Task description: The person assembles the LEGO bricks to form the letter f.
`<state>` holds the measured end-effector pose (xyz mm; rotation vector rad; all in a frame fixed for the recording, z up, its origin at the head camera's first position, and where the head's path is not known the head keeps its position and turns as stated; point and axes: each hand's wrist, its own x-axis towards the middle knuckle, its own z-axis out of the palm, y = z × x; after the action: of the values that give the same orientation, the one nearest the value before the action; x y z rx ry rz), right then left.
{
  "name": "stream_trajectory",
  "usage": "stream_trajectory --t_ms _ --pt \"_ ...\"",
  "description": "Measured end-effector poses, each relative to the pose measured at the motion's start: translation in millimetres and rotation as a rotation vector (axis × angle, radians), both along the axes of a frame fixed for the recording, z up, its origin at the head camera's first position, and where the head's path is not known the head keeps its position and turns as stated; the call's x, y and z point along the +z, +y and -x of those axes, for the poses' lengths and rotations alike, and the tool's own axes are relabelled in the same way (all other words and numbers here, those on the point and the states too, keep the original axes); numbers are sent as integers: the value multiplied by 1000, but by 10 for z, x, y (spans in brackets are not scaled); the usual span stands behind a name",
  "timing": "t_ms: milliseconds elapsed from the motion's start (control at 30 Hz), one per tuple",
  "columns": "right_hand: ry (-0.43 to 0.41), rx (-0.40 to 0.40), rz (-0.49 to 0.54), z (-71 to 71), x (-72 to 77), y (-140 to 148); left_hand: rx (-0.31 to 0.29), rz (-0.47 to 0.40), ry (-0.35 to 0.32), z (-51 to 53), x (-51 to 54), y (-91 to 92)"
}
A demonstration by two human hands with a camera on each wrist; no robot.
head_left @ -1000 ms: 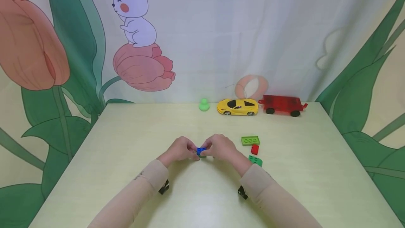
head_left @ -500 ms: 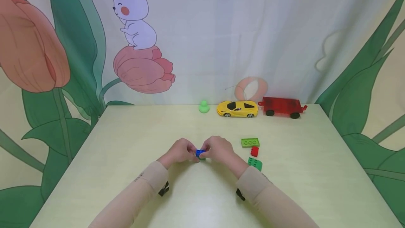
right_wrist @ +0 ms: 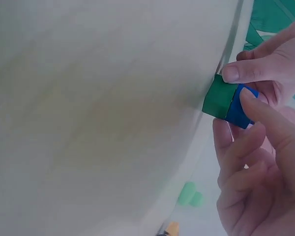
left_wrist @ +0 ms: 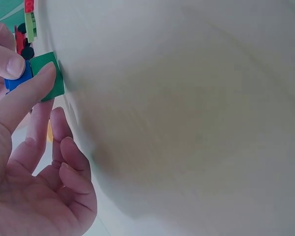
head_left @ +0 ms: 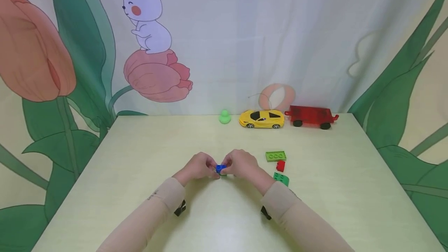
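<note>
Over the bench point(head_left: 224, 213), at nine o'clock from the small red plastic brick point(head_left: 280, 166), the left hand point(head_left: 201, 165) pinches a square green plastic brick point(right_wrist: 219, 100) and the right hand point(head_left: 243, 163) grips the blue plastic brick point(right_wrist: 239, 112) stacked above, which uneven finger pressure could perhaps tilt or loosen.

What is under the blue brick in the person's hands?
A green block sits directly under the blue brick. The left hand and right hand cover parts of both; the green block's underside is hidden.
</note>
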<state>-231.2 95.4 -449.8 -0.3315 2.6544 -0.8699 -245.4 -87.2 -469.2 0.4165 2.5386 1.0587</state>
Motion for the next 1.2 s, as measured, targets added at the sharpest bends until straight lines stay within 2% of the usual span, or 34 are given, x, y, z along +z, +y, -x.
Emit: stream_trajectory --t_ms 200,367,633,900,1200 --pt "-97 1 101 32 -61 61 8 12 -19 -13 -3 5" --pt "-136 6 158 51 -80 91 12 29 -6 -28 2 1" --pt "-164 -56 153 62 -84 131 -10 12 -13 -70 49 -36" --pt "-153 -94 123 57 -63 177 -65 -16 -16 -37 44 -66" --pt "-43 -106 97 92 72 324 -154 -83 -18 18 -15 -82"
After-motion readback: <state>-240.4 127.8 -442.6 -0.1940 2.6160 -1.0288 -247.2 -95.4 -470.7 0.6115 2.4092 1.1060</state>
